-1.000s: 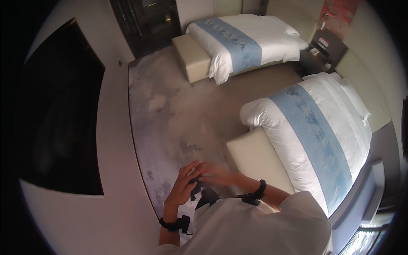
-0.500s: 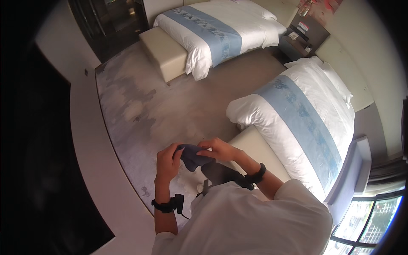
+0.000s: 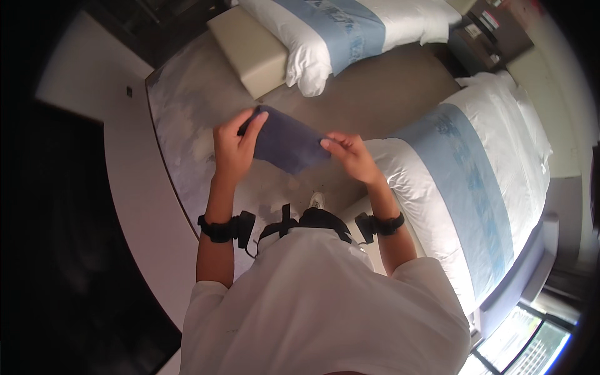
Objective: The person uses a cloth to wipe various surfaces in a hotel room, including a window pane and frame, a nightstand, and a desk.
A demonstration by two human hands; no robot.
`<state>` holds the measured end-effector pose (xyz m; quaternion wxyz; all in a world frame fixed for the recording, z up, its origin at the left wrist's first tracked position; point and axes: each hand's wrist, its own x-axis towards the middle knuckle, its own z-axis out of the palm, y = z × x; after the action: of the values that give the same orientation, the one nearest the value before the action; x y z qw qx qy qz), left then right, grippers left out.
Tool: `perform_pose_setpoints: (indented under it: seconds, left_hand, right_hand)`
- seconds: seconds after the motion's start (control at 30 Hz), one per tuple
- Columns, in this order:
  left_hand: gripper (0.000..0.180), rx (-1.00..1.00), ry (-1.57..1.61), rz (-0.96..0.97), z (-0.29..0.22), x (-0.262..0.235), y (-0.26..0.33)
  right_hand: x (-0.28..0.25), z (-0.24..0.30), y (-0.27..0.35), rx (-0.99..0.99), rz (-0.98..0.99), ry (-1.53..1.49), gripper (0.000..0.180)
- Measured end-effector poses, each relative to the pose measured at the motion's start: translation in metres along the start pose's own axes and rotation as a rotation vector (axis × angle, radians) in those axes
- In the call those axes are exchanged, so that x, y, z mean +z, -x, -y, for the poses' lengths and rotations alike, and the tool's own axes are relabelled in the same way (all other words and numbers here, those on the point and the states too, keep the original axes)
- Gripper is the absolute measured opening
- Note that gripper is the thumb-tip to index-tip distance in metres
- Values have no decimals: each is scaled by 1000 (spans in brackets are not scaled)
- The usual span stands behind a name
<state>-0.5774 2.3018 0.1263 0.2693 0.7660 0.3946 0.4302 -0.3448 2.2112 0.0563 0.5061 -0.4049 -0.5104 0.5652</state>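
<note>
A dark blue-purple cloth [image 3: 289, 142] is stretched between my two hands, out in front of my body above the carpet. My left hand [image 3: 236, 144] pinches its upper left corner, thumb on the near face and fingers behind. Its right end is gripped by my right hand [image 3: 353, 155], with the thumb over the edge. Between the hands the cloth hangs fairly flat, its lower edge sagging to a point. Each wrist wears a black strap with a small device, the left device [image 3: 245, 229] and the right device [image 3: 364, 227].
A bed [image 3: 500, 187] with a blue runner stands at my right, a second bed [image 3: 412, 25] farther off. A beige bench [image 3: 250, 53] stands at the far bed's foot. A dark nightstand [image 3: 490, 37] sits between the beds. Patterned carpet [image 3: 181, 94] covers the floor.
Both hands have moved up and farther from my body. They have drawn apart, and the bunched cloth is now spread out between them. The view of the room has shifted.
</note>
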Motion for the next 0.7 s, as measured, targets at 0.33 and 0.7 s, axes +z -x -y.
perform_pose_setpoints:
  seconds: [0.33, 0.7]
  left_hand:
    - [24, 33, 115, 200, 10, 105, -136]
    - [20, 447, 172, 722, 39, 230, -278]
  right_hand:
    - [-103, -13, -52, -119, -566, -150, 19]
    - [-199, 51, -150, -173, -394, 449, 41]
